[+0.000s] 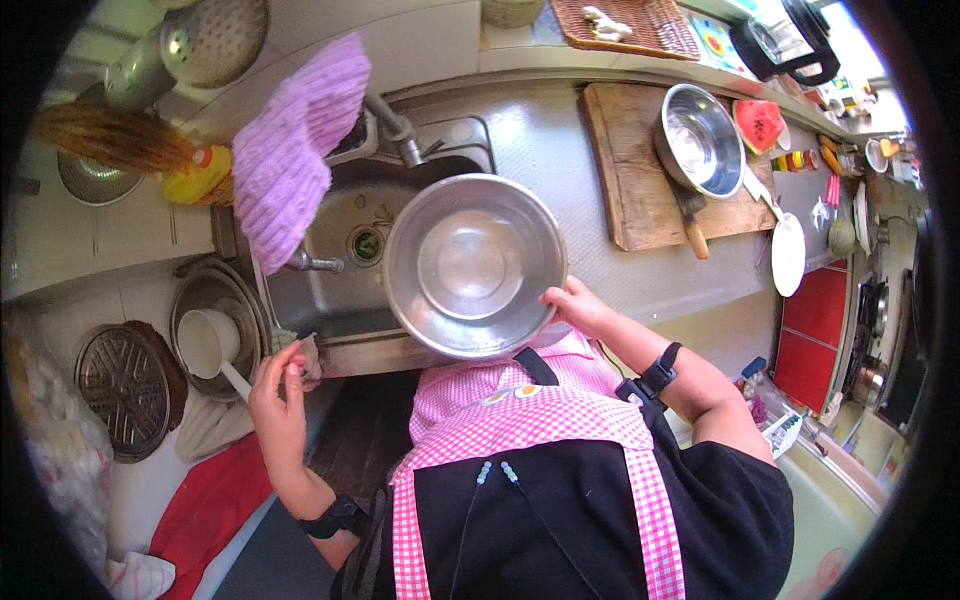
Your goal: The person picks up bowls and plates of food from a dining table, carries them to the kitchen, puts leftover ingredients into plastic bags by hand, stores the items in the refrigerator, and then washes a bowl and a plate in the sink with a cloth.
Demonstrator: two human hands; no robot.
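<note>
A round stainless steel basin [472,262] is tilted over the right part of the sink [330,292], its bare inside facing up. My right hand [577,304] grips its near right rim, thumb on the inside. Left of the basin, my left hand [277,386] is raised with its fingers loosely curled and apart, holding nothing that I can see. Its fingertips are right by a greyish-pink rag [310,364] at the sink's front edge; whether they touch is unclear. Bits of green lie in the sink drain [367,245].
A purple towel [300,150] hangs by the faucet [405,139]. On the right, a wooden cutting board [630,165] bears a steel bowl [701,142] and a knife with a wooden handle [696,236]. Watermelon [759,124] sits beyond. A white dipper [206,343] rests in pans at left.
</note>
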